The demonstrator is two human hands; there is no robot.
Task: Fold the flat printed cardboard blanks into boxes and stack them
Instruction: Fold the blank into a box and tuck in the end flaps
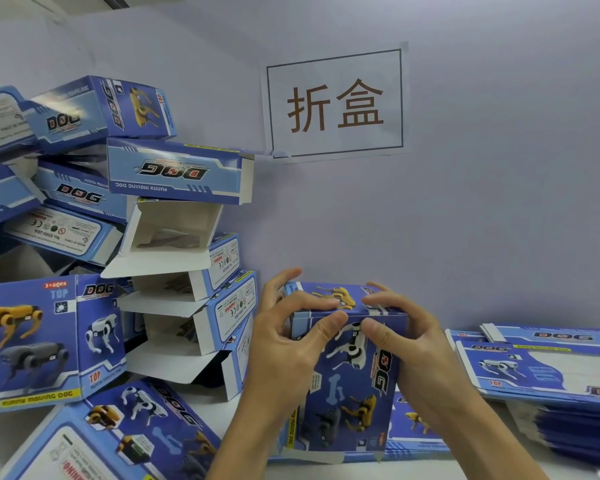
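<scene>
The box (350, 372) being folded stands upright between the two hands, blue, printed with robot dogs and the word DOG running down its near face. The left hand (284, 344) grips its upper left corner, thumb laid across the top edge of the front face, index finger curled over the top panel, the other fingers spread up behind. The right hand (416, 341) holds the upper right corner the same way, thumb on the front edge, fingers bent over the top. The two thumbs nearly meet at the middle of that edge.

Under the box and the right wrist lie flat blanks (416, 431), and further out to the right of the right hand sits a thicker stack of flat blanks (548, 372), printed side up. To the left of the left hand rises a loose pile of folded boxes (174, 258), some with open ends showing white insides, others tilted or upside down. Nearer, lower left, more boxes (49, 341) lean against each other. On the wall above the hands hangs a paper sign (336, 102) with two large characters.
</scene>
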